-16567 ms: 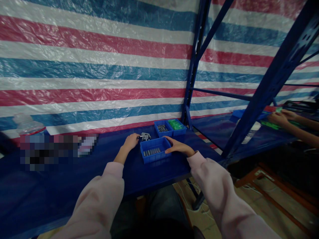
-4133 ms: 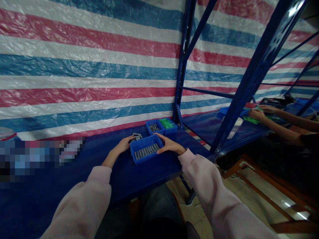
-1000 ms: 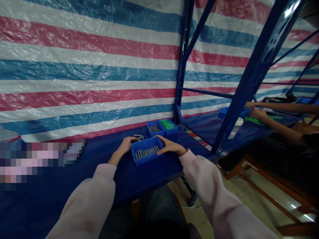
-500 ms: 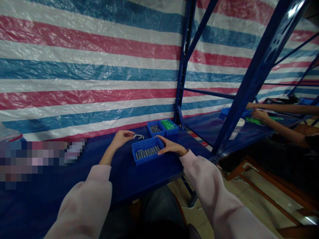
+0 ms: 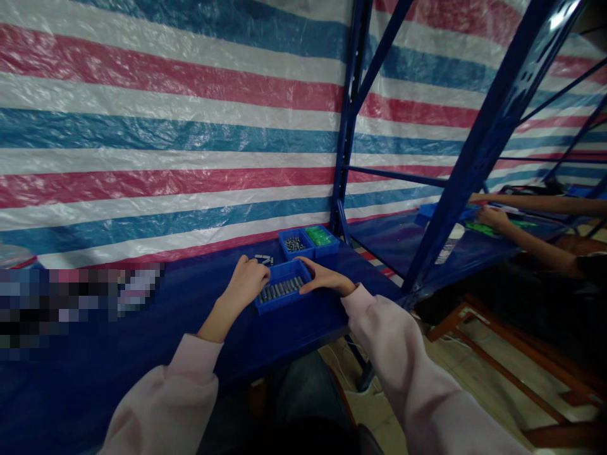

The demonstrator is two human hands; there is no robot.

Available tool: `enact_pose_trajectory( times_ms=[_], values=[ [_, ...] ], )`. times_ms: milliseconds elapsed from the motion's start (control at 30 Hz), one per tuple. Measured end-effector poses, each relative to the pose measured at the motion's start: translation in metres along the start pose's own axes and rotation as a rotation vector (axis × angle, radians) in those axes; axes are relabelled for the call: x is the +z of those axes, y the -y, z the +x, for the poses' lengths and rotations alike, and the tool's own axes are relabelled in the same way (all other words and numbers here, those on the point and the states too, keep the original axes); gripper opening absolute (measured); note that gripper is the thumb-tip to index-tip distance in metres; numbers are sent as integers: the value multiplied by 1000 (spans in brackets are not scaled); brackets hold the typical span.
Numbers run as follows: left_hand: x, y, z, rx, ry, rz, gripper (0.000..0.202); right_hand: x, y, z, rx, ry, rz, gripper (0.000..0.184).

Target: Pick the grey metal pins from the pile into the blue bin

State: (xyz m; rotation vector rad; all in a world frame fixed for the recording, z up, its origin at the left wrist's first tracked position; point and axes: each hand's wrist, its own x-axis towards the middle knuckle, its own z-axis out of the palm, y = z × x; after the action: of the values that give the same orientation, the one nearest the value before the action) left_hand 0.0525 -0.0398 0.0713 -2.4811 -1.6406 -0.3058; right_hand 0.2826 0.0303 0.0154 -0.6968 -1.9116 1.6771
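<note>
A blue plastic bin (image 5: 279,306) stands on the table, holding a row of small grey metal cylinders (image 5: 283,289). My right hand (image 5: 325,277) grips the bin's right wall, thumb at the near side and fingers at the far corner. Over the bin's left edge is my left hand (image 5: 247,279), its fingers curled together and pointing down into the bin. What those fingers hold, if anything, is hidden. Just behind the bin, a few loose grey cylinders (image 5: 266,260) lie on the table.
Behind stand two joined blue bins, one with small metal parts (image 5: 294,244), the other with green pieces (image 5: 320,236). A blue steel post (image 5: 474,151) rises at the right. Beyond it, another person's hands (image 5: 493,216) work over green parts beside a white cup (image 5: 450,243).
My left hand has moved from the loose cylinders toward me and to the right, over the bin's left side. My right hand has stayed on the bin.
</note>
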Motion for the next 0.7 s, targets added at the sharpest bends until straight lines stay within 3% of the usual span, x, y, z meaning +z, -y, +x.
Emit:
enact_pose_trajectory(
  times_ms=[300,500,700],
  values=[
    [6,-2,-6,14,2,55,20,2,5,-2,22,-12,8,104],
    [8,20,-1,-19,37,-82,19,2,4,-1,25,-9,6,105],
    [7,32,2,-67,-133,-269,25,1,2,-1,31,-10,12,105]
  ],
)
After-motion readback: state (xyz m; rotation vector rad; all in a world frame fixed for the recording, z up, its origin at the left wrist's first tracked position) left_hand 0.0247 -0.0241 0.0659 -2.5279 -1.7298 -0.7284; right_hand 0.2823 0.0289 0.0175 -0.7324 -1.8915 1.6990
